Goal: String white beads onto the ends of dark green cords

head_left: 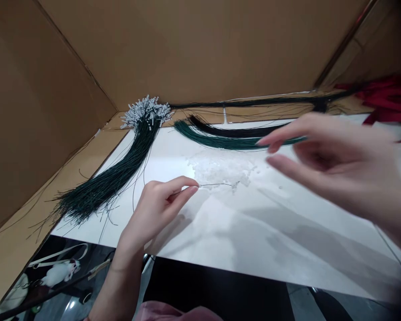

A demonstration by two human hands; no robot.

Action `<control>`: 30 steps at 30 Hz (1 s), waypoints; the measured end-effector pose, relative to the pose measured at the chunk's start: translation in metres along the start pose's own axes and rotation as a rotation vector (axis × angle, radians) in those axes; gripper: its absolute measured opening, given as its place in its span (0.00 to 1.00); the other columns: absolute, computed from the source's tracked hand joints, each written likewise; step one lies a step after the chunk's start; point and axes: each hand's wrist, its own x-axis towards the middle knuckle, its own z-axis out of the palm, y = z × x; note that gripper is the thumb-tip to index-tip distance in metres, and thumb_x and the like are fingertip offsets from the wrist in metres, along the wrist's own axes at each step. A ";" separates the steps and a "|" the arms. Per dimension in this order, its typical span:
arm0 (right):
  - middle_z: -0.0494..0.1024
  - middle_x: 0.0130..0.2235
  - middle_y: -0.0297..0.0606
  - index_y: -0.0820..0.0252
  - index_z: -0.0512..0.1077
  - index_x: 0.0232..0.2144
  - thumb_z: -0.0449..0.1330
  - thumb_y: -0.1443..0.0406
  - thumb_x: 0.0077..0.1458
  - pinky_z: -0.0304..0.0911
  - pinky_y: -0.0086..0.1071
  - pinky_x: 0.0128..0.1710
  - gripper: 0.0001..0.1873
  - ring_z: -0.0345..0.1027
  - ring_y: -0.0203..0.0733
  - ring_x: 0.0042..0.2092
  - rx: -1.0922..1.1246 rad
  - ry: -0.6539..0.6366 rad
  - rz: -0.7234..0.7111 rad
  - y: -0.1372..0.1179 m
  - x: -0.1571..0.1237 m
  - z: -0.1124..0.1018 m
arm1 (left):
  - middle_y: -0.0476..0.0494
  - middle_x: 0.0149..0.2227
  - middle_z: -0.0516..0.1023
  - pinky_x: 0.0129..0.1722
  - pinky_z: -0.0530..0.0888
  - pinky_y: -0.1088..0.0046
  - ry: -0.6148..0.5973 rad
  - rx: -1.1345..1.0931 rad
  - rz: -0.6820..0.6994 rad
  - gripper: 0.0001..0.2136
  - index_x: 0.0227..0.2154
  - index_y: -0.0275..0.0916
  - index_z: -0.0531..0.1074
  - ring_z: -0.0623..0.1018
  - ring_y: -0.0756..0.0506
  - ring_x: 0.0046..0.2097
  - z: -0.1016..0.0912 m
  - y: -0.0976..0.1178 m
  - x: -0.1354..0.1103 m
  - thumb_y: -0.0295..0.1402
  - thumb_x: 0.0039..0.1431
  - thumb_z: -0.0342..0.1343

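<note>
My left hand (163, 203) pinches a thin dark wire (215, 184) between thumb and forefinger. The wire's far end reaches the near edge of a pile of small, clear-white beads (217, 165) spread on the white board. To the right, raised above the board and blurred, my right hand (341, 165) has its thumb and forefinger apart, with nothing visible between them. Beyond its fingertips lie a bundle of green wires (217, 141) and a bundle of black wires (227, 130). At the left rests a thick bunch of dark green wires (116, 178) tipped with white beads (147, 111).
Cardboard walls (200, 49) enclose the white board (200, 232) at the back and sides. Long black strands (254, 103) run along the back edge towards red material (387, 98) at the far right. Below the board's left edge is a small white figure (60, 272).
</note>
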 end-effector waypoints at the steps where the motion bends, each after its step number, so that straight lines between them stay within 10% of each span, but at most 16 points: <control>1: 0.77 0.37 0.37 0.57 0.75 0.40 0.62 0.62 0.59 0.58 0.31 0.26 0.07 0.60 0.32 0.27 -0.020 -0.063 -0.032 -0.005 0.012 0.012 | 0.55 0.25 0.71 0.27 0.59 0.77 -0.041 -0.004 0.007 0.08 0.40 0.45 0.76 0.64 0.54 0.24 0.000 0.001 0.001 0.37 0.67 0.53; 14: 0.76 0.39 0.37 0.59 0.73 0.42 0.58 0.62 0.61 0.62 0.33 0.37 0.09 0.70 0.39 0.39 0.074 -0.392 -0.107 -0.018 0.018 0.068 | 0.54 0.23 0.67 0.29 0.60 0.78 -0.271 0.122 0.143 0.11 0.40 0.42 0.75 0.63 0.53 0.25 -0.004 0.008 0.014 0.35 0.70 0.48; 30: 0.77 0.37 0.37 0.59 0.72 0.36 0.60 0.67 0.57 0.61 0.31 0.34 0.03 0.69 0.39 0.36 0.059 -0.331 -0.108 -0.024 0.014 0.069 | 0.55 0.17 0.60 0.22 0.58 0.77 -0.348 0.141 0.272 0.11 0.29 0.40 0.74 0.62 0.53 0.19 -0.004 0.003 0.032 0.35 0.65 0.51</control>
